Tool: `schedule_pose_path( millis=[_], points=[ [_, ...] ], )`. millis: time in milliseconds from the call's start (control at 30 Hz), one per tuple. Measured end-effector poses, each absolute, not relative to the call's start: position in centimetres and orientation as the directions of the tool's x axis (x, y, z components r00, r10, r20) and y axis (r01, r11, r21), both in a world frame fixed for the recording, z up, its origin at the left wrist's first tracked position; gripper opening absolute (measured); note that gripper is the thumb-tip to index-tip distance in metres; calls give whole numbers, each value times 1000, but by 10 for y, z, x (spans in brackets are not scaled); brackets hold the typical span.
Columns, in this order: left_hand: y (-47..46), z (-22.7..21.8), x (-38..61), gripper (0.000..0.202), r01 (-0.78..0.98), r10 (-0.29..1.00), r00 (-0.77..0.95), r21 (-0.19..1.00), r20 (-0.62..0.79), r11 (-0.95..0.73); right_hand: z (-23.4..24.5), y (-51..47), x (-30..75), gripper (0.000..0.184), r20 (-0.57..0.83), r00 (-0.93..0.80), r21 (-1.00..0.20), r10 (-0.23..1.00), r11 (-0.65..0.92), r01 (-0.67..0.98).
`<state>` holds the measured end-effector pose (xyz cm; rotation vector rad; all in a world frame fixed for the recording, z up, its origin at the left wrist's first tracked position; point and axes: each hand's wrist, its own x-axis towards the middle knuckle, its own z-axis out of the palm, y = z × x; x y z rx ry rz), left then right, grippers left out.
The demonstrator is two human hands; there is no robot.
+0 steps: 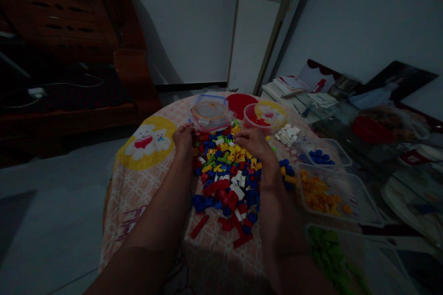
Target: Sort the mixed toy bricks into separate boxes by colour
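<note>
Reaching with left hand (185, 137) and right hand (253, 142) to the far end of a mixed brick pile (224, 185), stretched lengthwise from 12 to 6 o'clock. Lying toward 4 o'clock from the left, 7 from the nearer right; fingers bent on both, too dim to tell if pinching anything. Showing, at the pile's 7 o'clock edge, a long red brick (200, 226) angled 7 to 1.
</note>
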<state>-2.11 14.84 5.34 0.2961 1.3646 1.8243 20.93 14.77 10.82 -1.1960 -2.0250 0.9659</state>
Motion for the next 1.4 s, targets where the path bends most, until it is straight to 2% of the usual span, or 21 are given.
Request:
schedule_pose_path(
  millis=[100,233,367,500,800,1000,1100,1300,1400],
  points=[
    [147,53,-21,19,-454,719,-644,887,-260,-85,109,142,183,22,170,-583,-713,795,508,484],
    [147,53,-21,19,-455,719,-650,884,-244,-111,104,132,157,33,62,-709,-544,703,619,566],
    [149,54,-21,20,-463,710,-654,880,-262,-102,100,129,154,41,-32,-724,-397,689,657,642],
    [148,55,-21,20,-474,709,-650,875,-273,-97,104,134,170,40,-56,-706,-429,706,622,655],
    [145,57,-20,18,-485,720,-637,869,-275,-97,124,137,224,29,-91,-501,-500,860,396,770],
    [146,57,-20,20,-474,720,-635,877,-279,-78,123,140,228,23,5,-404,-543,915,342,767],
    [147,57,-20,21,-467,709,-645,881,-284,-72,119,141,216,23,-8,-394,-471,919,345,812],
    [147,56,-21,19,-470,709,-647,879,-282,-80,114,136,189,19,-93,-427,-233,899,398,887],
    [147,55,-21,20,-462,712,-647,883,-272,-83,113,133,184,18,-133,-440,-202,888,411,889]
  ],
)
